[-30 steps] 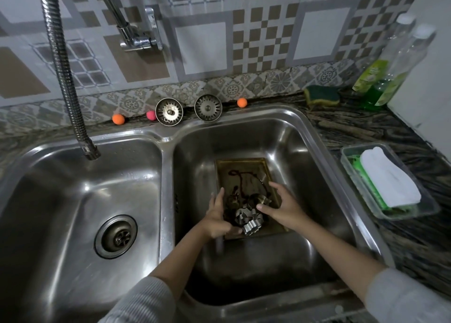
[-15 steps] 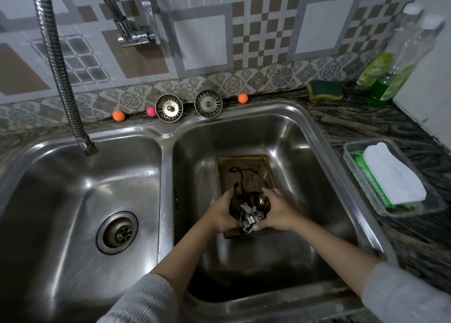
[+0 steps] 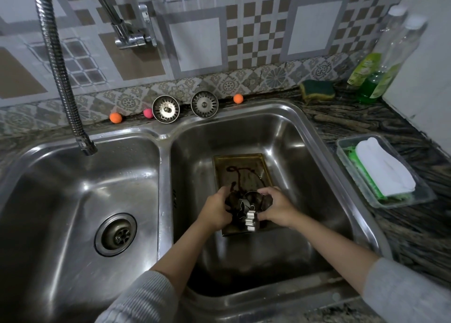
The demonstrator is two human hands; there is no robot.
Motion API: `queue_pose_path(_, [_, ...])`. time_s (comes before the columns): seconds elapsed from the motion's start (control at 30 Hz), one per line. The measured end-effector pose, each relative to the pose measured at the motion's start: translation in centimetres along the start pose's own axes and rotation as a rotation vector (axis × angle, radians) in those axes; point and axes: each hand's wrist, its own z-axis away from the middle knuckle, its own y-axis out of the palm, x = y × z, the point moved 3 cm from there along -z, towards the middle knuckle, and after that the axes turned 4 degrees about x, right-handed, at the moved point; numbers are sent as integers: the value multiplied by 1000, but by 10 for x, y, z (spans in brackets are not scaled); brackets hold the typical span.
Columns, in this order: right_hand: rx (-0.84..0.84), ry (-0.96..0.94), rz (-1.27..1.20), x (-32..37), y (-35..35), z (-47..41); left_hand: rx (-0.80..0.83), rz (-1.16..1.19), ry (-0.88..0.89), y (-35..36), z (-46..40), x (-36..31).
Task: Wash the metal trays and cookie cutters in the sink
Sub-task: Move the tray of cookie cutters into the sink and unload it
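A dirty metal tray (image 3: pixel 240 166) with dark smears lies flat on the bottom of the right sink basin (image 3: pixel 300 152). Over its near end I hold a bunch of metal cookie cutters (image 3: pixel 247 211) cupped between both hands. My left hand (image 3: pixel 214 211) grips the bunch from the left and my right hand (image 3: pixel 277 209) from the right. A scalloped cutter (image 3: pixel 251 221) sticks out at the front. The near part of the tray is hidden by my hands.
The left basin (image 3: pixel 73 200) has an open drain (image 3: pixel 116 235) under a flexible faucet hose (image 3: pixel 85 144). Two strainer plugs (image 3: pixel 166 109) and small coloured balls (image 3: pixel 115 117) stand on the back ledge. A sponge (image 3: pixel 317 89), soap bottles (image 3: pixel 375 78) and a plastic container with a cloth (image 3: pixel 380 171) sit at right.
My hands closed in from both sides, gathered the loose cutters off the tray and lifted them slightly as one bunch.
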Motion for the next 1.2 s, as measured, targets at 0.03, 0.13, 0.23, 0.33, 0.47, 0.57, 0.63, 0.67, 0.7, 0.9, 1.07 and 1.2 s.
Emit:
queue_pose_path(0.03, [-8, -2, 0, 1, -1, 3, -6, 10, 5, 0, 0, 0])
queue_pose_path(0.13, [-15, -2, 9, 5, -1, 12, -10, -8, 32, 1, 2, -2])
queue_pose_path(0.23, [-7, 14, 69, 8, 1, 19, 9, -101, 42, 3, 1, -3])
queue_pose_path(0.33, [17, 31, 46, 5, 2, 20, 48, -140, 7, 5, 0, -1])
queue_pose_path(0.47, [56, 47, 41, 2, 2, 20, 89, -141, -16, 7, -3, 3])
queue_pose_path(0.57, [71, 62, 16, -1, 3, 16, 76, -127, -11, 9, -5, 7])
queue_pose_path(0.63, [81, 57, 9, -3, 4, 15, 76, -128, 14, 11, -5, 9])
queue_pose_path(0.67, [82, 50, 8, -4, 5, 15, 80, -139, 27, 12, -5, 10])
queue_pose_path(0.7, [80, 44, 0, -5, 5, 14, 80, -158, 35, 13, -5, 11])
queue_pose_path(0.9, [108, -28, -31, -14, 8, 8, 26, -186, 84, 16, -6, 14])
queue_pose_path(1.07, [102, -60, -1, -11, 4, 12, -8, -130, 132, 12, -2, 9])
queue_pose_path(1.2, [116, -85, -9, -1, -6, 25, -19, -117, 171, 7, 9, 3])
